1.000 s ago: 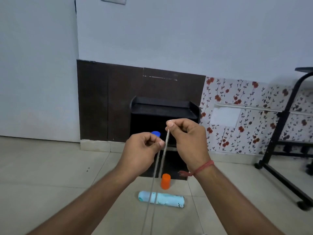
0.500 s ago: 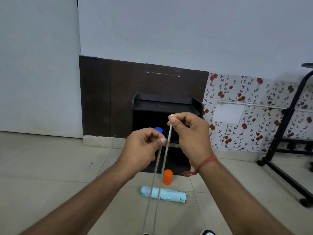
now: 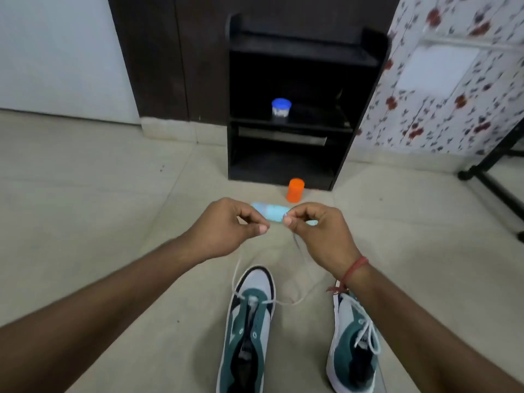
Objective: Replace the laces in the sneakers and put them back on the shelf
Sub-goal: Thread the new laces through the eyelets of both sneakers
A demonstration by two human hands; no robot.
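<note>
Two green-and-white sneakers stand on the tiled floor, toes pointing away. The left sneaker has a white lace threaded only through its front eyelets. One end of that lace rises to my left hand, the other to my right hand; each hand pinches an end between thumb and fingers, hands close together above the floor. The right sneaker is fully laced, partly hidden by my right forearm. The black shelf stands against the wall ahead.
A small blue-lidded jar sits on the shelf's middle board. An orange cylinder stands on the floor before the shelf, and a pale blue tube lies behind my hands. A black stand's foot crosses the floor at right.
The view has tipped down, so both sneakers now show. My hands came down from in front of the shelf to low over the floor, still pinching the lace ends, which now hang slacker.
</note>
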